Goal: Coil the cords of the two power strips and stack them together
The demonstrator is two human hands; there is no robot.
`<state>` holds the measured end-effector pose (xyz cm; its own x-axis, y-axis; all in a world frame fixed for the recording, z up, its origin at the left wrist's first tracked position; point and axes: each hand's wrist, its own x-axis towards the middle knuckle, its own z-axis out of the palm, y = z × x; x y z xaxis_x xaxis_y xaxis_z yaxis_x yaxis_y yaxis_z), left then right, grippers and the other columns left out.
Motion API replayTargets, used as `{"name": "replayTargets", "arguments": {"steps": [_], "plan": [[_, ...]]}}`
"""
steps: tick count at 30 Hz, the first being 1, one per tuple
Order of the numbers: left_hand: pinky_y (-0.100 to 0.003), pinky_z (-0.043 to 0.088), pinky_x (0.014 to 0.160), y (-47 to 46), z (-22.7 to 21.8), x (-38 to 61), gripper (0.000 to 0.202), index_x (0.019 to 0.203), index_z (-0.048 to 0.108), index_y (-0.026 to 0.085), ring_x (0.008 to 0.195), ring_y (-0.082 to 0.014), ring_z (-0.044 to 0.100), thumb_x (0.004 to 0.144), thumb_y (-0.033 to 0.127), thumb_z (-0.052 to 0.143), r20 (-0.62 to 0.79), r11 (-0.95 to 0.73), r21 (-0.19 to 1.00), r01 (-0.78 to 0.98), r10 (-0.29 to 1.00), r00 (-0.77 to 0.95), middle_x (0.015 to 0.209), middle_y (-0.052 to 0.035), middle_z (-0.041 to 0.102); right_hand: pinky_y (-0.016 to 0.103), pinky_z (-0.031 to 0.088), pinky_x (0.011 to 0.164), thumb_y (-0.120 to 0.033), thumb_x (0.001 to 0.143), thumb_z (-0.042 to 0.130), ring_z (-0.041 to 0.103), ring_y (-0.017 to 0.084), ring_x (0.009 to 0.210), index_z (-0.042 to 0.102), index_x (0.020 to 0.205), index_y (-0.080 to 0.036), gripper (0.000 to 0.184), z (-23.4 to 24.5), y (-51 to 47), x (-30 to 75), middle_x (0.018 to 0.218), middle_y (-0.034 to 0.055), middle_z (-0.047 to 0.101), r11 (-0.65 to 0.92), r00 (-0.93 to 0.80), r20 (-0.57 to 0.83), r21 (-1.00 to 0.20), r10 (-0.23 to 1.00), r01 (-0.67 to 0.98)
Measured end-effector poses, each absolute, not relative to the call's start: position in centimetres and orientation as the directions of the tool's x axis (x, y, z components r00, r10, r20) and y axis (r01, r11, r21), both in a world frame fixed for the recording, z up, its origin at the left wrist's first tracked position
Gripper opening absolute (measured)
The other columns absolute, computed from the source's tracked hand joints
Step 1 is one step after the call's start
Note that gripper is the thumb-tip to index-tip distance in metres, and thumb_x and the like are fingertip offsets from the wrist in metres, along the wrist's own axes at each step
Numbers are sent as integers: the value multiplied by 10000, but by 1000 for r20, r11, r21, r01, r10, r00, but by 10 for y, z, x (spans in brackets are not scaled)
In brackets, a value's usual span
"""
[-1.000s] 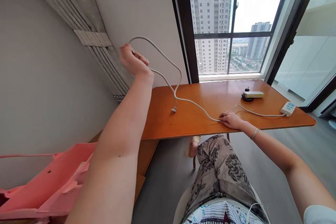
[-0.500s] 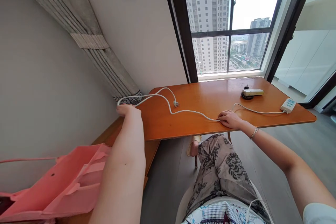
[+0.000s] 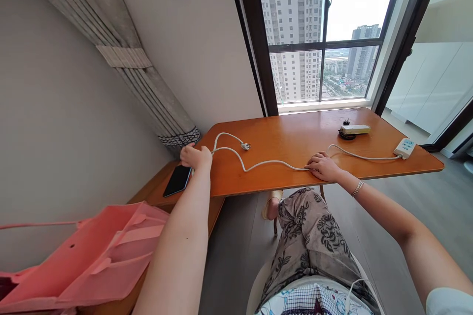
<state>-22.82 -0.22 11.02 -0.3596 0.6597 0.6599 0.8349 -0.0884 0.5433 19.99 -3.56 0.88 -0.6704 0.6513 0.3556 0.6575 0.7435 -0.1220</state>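
Observation:
A white power cord (image 3: 273,161) lies in a wavy line across the brown tabletop (image 3: 288,138). Its plug (image 3: 245,146) rests on the left part of the table, and the far end joins a white power strip (image 3: 405,148) at the right. My left hand (image 3: 196,157) is closed round the cord's bend at the table's left end; the fingertips are partly hidden. Near the front edge, my right hand (image 3: 322,166) has its fingers closed over the cord, low against the tabletop. A dark tablet-like device (image 3: 178,180) lies just below my left hand.
A second power strip (image 3: 355,129) with a coiled black cord sits at the back right of the table. At the lower left stands an open pink felt bag (image 3: 111,256). A gathered curtain (image 3: 158,88) hangs behind my left hand, and a window (image 3: 321,74) rises beyond the table.
My left hand has moved right and slightly down with the cord, uncovering the dark device. The cord's left loop is smaller and lower. My right hand has stayed in place.

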Motion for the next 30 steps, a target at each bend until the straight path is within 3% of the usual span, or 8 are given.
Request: {"name": "replayTargets", "arguments": {"steps": [4, 8, 12, 18, 22, 26, 28, 30], "plan": [[-551, 402, 1099, 20, 87, -214, 245, 1114, 604, 128, 1325, -336, 486, 896, 176, 503, 632, -68, 530, 845, 696, -341, 1321, -210, 571, 464, 291, 1045, -281, 982, 501, 579, 248, 1081, 764, 1140, -261, 308, 7, -36, 200, 1097, 93, 732, 737, -652, 391, -116, 650, 665], [-447, 404, 1124, 18, 59, -171, 292, 1151, 606, 168, 1325, -277, 516, 931, 284, 452, 451, -314, 357, 880, 883, 132, 1345, -154, 593, 456, 295, 1071, -350, 996, 507, 563, 248, 1132, 743, 1159, -245, 306, 5, -37, 203, 1170, 94, 708, 707, -589, 471, -113, 657, 699], [-413, 421, 1097, -4, 34, -131, 396, 1264, 582, 183, 1305, -272, 537, 964, 398, 442, 226, -499, 214, 840, 862, 454, 1400, -128, 567, 474, 312, 1085, -355, 985, 521, 520, 280, 1219, 715, 1211, -245, 317, 5, -36, 214, 1279, 111, 655, 588, -444, 530, -136, 723, 797], [-375, 494, 833, -8, 31, -134, 409, 1057, 672, 201, 986, -258, 659, 1007, 403, 320, 167, -344, 102, 933, 931, 325, 1150, -118, 638, 501, 366, 1107, -358, 969, 520, 519, 308, 1287, 667, 1308, -204, 400, 1, -12, 246, 1350, 142, 623, 350, -161, 495, -316, 854, 882], [-372, 473, 793, 4, 33, -154, 428, 976, 671, 196, 960, -270, 655, 1002, 401, 296, 176, -244, 84, 966, 958, 227, 1074, -124, 659, 427, 464, 1063, -337, 977, 466, 637, 254, 1175, 750, 1164, -198, 367, -2, 7, 264, 1212, 110, 721, 347, -174, 330, -593, 928, 726], [-372, 463, 785, 9, 27, -162, 412, 1006, 640, 202, 975, -277, 651, 1000, 409, 283, 140, -187, 71, 980, 974, 176, 1083, -123, 675, 412, 508, 1027, -436, 909, 591, 678, 262, 1130, 775, 1101, -187, 365, -2, 15, 272, 1204, 99, 739, 244, -178, 173, -804, 969, 543], [-375, 463, 793, 9, 25, -162, 387, 1050, 619, 198, 1006, -280, 646, 995, 401, 294, 142, -176, 53, 983, 976, 167, 1133, -131, 667, 393, 528, 995, -443, 900, 603, 687, 254, 1108, 757, 1149, -172, 399, 0, 17, 277, 1221, 106, 732, 203, -125, 161, -834, 979, 514], [-375, 464, 816, 9, 25, -161, 371, 1073, 609, 195, 1071, -285, 633, 992, 383, 299, 146, -188, 32, 982, 972, 181, 1173, -138, 656, 359, 531, 979, -408, 936, 542, 680, 231, 1119, 716, 1230, -167, 418, 3, 22, 284, 1269, 109, 709, 167, 8, 215, -781, 977, 602]]}}
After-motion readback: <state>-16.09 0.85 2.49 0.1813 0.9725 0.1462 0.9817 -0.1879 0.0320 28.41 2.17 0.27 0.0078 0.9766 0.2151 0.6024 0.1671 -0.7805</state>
